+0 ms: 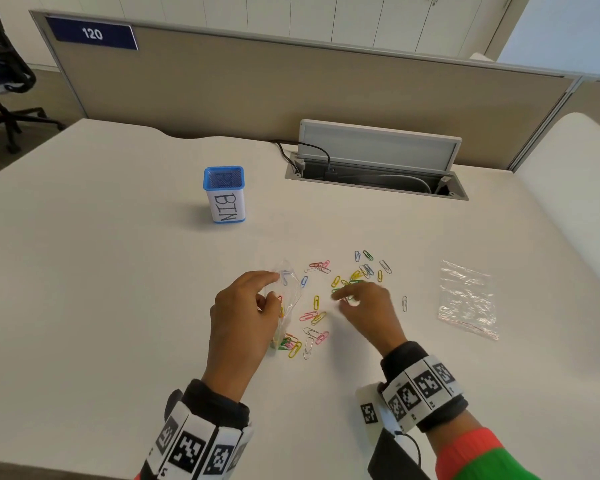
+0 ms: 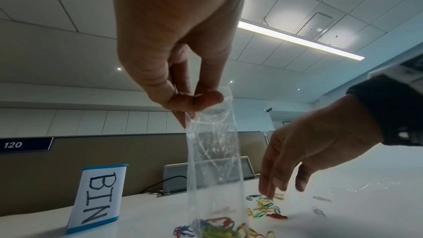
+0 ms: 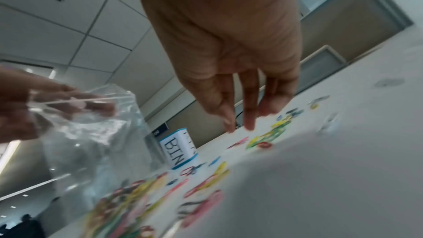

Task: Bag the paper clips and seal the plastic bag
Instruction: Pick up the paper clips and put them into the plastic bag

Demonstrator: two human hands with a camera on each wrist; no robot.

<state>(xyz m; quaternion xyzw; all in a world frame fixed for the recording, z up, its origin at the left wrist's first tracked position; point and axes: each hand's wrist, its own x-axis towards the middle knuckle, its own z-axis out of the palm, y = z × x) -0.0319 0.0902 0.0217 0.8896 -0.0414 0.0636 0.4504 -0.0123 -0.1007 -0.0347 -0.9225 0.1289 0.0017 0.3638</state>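
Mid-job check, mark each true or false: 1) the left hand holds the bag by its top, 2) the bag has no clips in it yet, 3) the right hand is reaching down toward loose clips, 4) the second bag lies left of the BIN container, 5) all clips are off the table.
1) The left hand pinches the plastic bag at its top: true.
2) False: coloured clips already lie in its bottom.
3) The right hand reaches toward loose paper clips: true.
4) False: the second bag lies far right of the BIN container.
5) False: many remain on the table.
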